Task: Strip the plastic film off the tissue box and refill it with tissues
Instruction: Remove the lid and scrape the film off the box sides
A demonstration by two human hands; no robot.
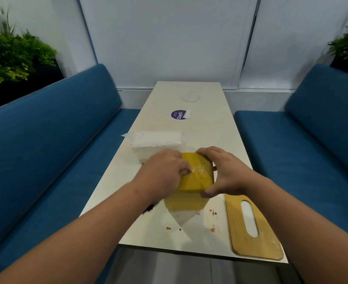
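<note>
On the tabletop one yellow tissue box stands tipped up, steadied by the right hand, whose fingers curl round its far and near edges. The left hand pinches the clear plastic film on the top face. The thin film may tear into strips if pulled sharply, or the light box may slide. There is one wrapped tissue pack behind and one wooden lid to the right.

Pale table with yellow tissue box, wrapped tissue pack, wooden slotted lid, purple sticker.
</note>
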